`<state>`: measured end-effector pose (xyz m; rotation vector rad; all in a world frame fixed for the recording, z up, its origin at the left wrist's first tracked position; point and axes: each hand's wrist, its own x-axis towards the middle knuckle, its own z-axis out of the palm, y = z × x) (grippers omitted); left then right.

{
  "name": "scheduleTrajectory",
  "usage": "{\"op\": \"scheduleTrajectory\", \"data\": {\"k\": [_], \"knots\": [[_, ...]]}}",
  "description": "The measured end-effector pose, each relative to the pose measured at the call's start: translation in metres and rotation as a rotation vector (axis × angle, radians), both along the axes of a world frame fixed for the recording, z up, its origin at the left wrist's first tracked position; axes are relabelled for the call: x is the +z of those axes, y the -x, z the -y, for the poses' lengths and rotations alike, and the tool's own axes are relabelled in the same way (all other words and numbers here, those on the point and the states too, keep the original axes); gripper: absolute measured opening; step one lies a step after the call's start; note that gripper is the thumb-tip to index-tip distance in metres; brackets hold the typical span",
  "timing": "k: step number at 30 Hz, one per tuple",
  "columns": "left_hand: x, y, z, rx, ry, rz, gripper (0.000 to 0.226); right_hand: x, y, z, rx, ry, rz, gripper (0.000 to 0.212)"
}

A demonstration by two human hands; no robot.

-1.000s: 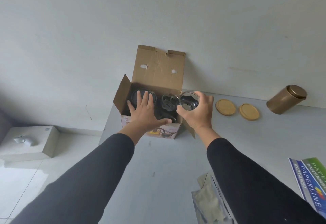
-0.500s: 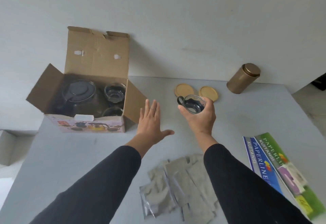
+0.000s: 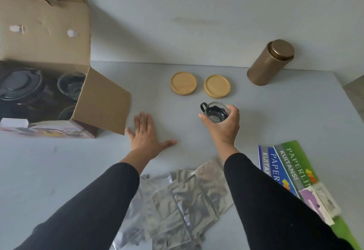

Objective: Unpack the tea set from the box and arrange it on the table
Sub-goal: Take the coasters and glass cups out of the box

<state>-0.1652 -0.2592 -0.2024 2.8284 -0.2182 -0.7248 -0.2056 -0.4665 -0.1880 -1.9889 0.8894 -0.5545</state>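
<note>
My right hand (image 3: 224, 126) grips a small glass cup (image 3: 215, 112) with a black handle, held just in front of two round wooden coasters (image 3: 183, 83) (image 3: 217, 86). My left hand (image 3: 146, 134) lies flat and open on the grey table (image 3: 59, 167), beside the box's right flap. The open cardboard box (image 3: 102, 104) stands at the left; inside it I see a glass teapot with a dark lid (image 3: 19, 84) and another glass cup (image 3: 71, 85).
A bronze canister (image 3: 269, 62) stands at the back right against the wall. Several silver foil pouches (image 3: 183, 198) lie at the front between my arms. Printed receipt-book packs (image 3: 293, 173) lie at the right, near the table's edge.
My right hand has carried the glass cup out of the box and rightward toward the coasters. My left hand left the box and settled flat on the table.
</note>
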Motion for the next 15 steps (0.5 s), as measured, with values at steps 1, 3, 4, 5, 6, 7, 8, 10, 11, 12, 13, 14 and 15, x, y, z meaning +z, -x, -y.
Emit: {"op": "scheduleTrajectory", "data": {"k": [1,3,4,5,6,7,8,10,11,12,13,14,15], "knots": [[0.0,0.0,0.0,0.002,-0.003,-0.002,0.126,-0.002,-0.002,0.004,0.0,0.004,0.001,0.083],[-0.001,0.0,0.0,0.005,-0.008,-0.008,0.126,-0.007,-0.005,0.013,-0.001,0.01,0.001,0.083],[-0.001,0.0,0.001,0.008,-0.01,-0.01,0.127,-0.009,-0.006,0.016,-0.001,0.011,-0.002,0.083],[-0.001,0.0,0.001,0.01,-0.011,-0.011,0.127,-0.011,-0.008,0.019,0.001,0.012,-0.002,0.084],[-0.001,-0.001,0.002,0.015,-0.011,-0.013,0.127,-0.012,-0.008,0.021,0.005,0.014,-0.003,0.085],[-0.001,-0.001,0.003,0.02,-0.012,-0.016,0.127,-0.012,-0.009,0.022,0.009,0.014,-0.002,0.086],[-0.001,-0.002,0.004,0.025,-0.014,-0.018,0.127,-0.012,-0.009,0.023,0.012,0.011,-0.002,0.086],[-0.001,-0.003,0.005,0.029,-0.019,-0.02,0.127,-0.013,-0.008,0.025,0.023,0.011,-0.004,0.087],[-0.001,-0.003,0.005,0.03,-0.02,-0.02,0.127,-0.013,-0.007,0.025,0.034,0.014,-0.008,0.088],[-0.001,-0.003,0.005,0.03,-0.022,-0.02,0.127,-0.013,-0.006,0.025,0.044,0.018,-0.015,0.09],[0.0,-0.004,0.005,0.029,-0.022,-0.019,0.128,-0.012,-0.005,0.025,0.052,0.031,-0.025,0.093],[0.001,-0.004,0.005,0.026,-0.022,-0.02,0.128,-0.01,-0.003,0.024,0.053,0.058,-0.035,0.096],[0.002,-0.004,0.004,0.022,-0.019,-0.023,0.127,-0.007,-0.001,0.022,0.045,0.099,-0.042,0.099]]}}
